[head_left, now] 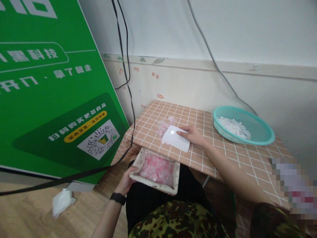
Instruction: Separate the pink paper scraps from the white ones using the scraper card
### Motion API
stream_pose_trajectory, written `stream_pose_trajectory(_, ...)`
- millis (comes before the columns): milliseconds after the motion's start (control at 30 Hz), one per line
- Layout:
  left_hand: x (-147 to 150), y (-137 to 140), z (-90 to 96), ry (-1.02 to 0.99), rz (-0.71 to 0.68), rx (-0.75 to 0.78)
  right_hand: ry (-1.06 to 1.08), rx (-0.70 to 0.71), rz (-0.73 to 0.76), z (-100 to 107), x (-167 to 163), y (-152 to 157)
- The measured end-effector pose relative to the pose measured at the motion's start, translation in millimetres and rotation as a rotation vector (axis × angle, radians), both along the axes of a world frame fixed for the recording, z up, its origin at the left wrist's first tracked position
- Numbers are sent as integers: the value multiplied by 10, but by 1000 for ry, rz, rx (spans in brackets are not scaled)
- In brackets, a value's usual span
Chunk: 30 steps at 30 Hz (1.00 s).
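Note:
My left hand (128, 181) grips the left side of a worn white square tray (174, 185), which is tilted just below the table's front edge, over my lap. Pink and white shredded or powdery stuff (156, 168) covers its bottom; I cannot tell what it is. On the tabletop, my right hand (190, 135) is closed on the right side of a glossy white sheet (174, 138). More of the pinkish-white bits (163, 125) lie on the cloth at the sheet's left and far edges, partly hidden under it.
A turquoise plastic basket (268, 134) with white scraps (234, 128) stands at the table's right. Brown checked cloth (198, 162) covers the table. A green cabinet (74, 99) rises on the left, with a dark cable (132, 112) hanging across the table's left corner. A blurred-out item (294, 185) lies far right.

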<state>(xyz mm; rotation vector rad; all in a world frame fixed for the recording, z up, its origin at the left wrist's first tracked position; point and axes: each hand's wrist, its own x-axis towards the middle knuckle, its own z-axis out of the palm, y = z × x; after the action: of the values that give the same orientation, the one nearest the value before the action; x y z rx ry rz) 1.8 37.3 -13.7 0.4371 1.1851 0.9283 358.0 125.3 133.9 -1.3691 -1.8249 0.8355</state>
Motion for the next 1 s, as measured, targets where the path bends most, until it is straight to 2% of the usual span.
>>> stream_pose_trajectory(67,-3,3,-5,-2,4,-2,-8,-1,30,16,-15,-16)
stream_pose_trajectory(233,-4,5,-11,-11,-2,-1,-43,5,-28,9,-30,-27)
stream_pose_trajectory(467,12,-1,39,-26,-15,-5,76,-146,161,-59,-290,-213)
stream_pose_trajectory(533,8,-2,46,-29,-18,-6,116,-168,137,-55,-289,-224)
stream_pose_trajectory(667,-21,-4,13,-35,-12,7,137,-49,-105,-50,-137,-129)
stream_pose_trajectory(733,-37,-3,-17,-36,-4,10,105,11,-174,-63,-68,-71)
stream_pose_trajectory(1000,-45,5,-76,-41,-14,19,-5,81,-82,-82,-197,77)
